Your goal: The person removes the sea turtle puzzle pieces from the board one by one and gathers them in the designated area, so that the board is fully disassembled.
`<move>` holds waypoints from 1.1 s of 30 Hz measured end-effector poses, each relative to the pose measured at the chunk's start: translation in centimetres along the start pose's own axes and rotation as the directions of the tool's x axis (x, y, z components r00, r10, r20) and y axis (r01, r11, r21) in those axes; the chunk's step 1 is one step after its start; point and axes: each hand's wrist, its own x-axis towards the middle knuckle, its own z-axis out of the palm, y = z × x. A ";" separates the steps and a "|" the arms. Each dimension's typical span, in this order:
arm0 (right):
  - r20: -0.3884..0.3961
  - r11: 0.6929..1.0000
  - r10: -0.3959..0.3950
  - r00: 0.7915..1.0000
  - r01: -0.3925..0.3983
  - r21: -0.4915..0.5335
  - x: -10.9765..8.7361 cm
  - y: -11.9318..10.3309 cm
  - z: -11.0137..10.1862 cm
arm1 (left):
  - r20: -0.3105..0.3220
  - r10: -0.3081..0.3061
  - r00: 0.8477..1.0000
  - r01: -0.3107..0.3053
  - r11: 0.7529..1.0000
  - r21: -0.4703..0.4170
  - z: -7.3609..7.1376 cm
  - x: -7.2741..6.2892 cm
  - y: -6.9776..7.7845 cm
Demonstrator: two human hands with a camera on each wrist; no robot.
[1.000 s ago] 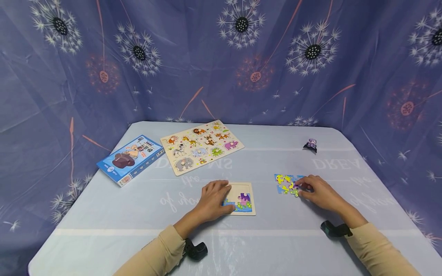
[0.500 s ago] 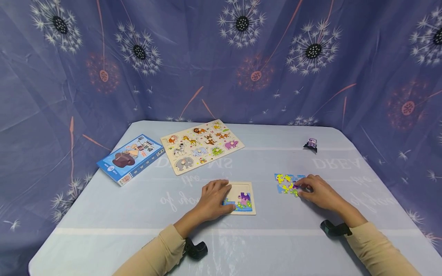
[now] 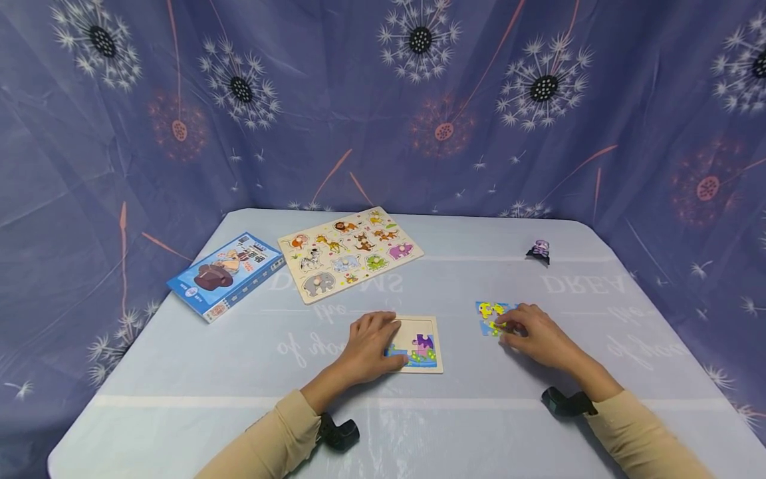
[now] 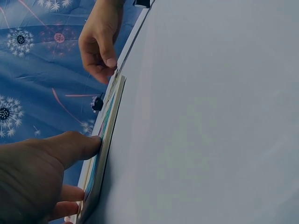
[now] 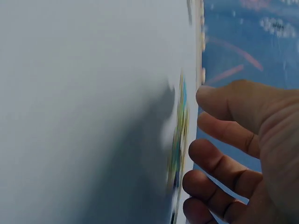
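In the head view, my left hand (image 3: 368, 349) rests across the left side of a small wooden jigsaw tray (image 3: 439, 346), its thumb down on the fitted pieces. Purple, pink, green and blue jigsaw pieces (image 3: 425, 349) fill the tray's lower right; the part under my palm is hidden. My right hand (image 3: 538, 336) hovers with bent fingers over a flat cluster of blue and yellow jigsaw pieces (image 3: 487, 310), covering its right side. From the right wrist view, the thumb and fingers (image 5: 210, 156) stand apart beside the cluster, with nothing visible between them.
Behind the tray lies a wooden animal peg puzzle (image 3: 332, 266). A blue box (image 3: 227, 276) is at its left. A small purple and black object (image 3: 538, 251) sits at the back right. Dandelion-patterned cloth (image 3: 335, 159) hangs behind the table (image 3: 467, 432).
My right hand has shifted left over the cluster, so its fingers now cover pieces that showed before. My left hand and the tray have stayed in place.
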 end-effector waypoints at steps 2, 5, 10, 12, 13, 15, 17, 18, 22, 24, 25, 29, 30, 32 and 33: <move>-0.003 0.999 -0.032 0.999 0.032 0.003 0.3 -1.2 0.7 | -0.006 -0.001 1.000 0.001 1.000 0.002 0.1 0.1 0.0; 0.020 0.998 -0.054 0.998 0.054 0.009 0.8 -3.2 1.6 | -0.014 0.000 1.000 0.000 1.000 0.005 0.2 0.2 0.1; 0.073 0.999 -0.043 0.996 0.042 0.015 1.6 -5.8 2.8 | -0.007 0.007 1.000 -0.007 1.000 0.002 0.3 0.6 0.7; 0.085 0.999 -0.041 0.996 0.041 0.011 2.0 -6.6 3.2 | 0.001 0.009 1.000 -0.009 1.000 0.010 0.5 0.8 1.0; 0.086 0.999 -0.047 0.995 0.046 0.013 2.2 -7.0 3.4 | 0.003 0.010 1.000 -0.010 1.000 0.016 0.6 0.9 1.1; 0.087 0.998 -0.059 0.994 0.058 0.018 2.5 -7.6 3.8 | 0.010 0.011 1.000 -0.011 1.000 0.026 0.7 1.1 1.4; 0.079 0.997 -0.072 0.994 0.071 0.019 2.8 -8.0 4.2 | 0.017 0.010 1.000 -0.010 0.999 0.039 0.9 1.3 1.6; 0.071 0.997 -0.081 0.994 0.080 0.018 2.9 -8.2 4.3 | 0.018 0.011 1.000 -0.012 0.999 0.047 0.9 1.4 1.6; 0.051 0.995 -0.102 0.993 0.101 0.015 3.2 -8.7 4.7 | 0.037 0.005 0.999 -0.008 0.997 0.073 1.2 1.6 1.8; 0.049 0.995 -0.104 0.993 0.103 0.016 3.3 -9.0 4.8 | 0.038 0.006 0.999 -0.009 0.996 0.087 1.2 1.7 1.8; 0.049 0.994 -0.104 0.993 0.104 0.020 3.4 -9.1 4.9 | 0.039 0.005 0.999 -0.009 0.996 0.092 1.3 1.7 1.8; 0.042 0.994 -0.110 0.993 0.109 0.018 3.6 -9.4 5.2 | 0.034 0.005 0.999 -0.009 0.994 0.111 1.4 1.7 1.8; 0.041 0.994 -0.110 0.993 0.110 0.017 3.6 -9.5 5.3 | 0.035 0.003 0.999 -0.007 0.994 0.112 1.4 1.6 1.9; 0.040 0.994 -0.110 0.993 0.109 0.014 3.7 -9.6 5.4 | 0.035 0.000 0.999 -0.004 0.993 0.116 1.5 1.6 1.9; 0.042 0.994 -0.106 0.993 0.106 0.011 3.7 -9.7 5.4 | 0.035 -0.002 0.999 -0.002 0.993 0.116 1.5 1.6 1.8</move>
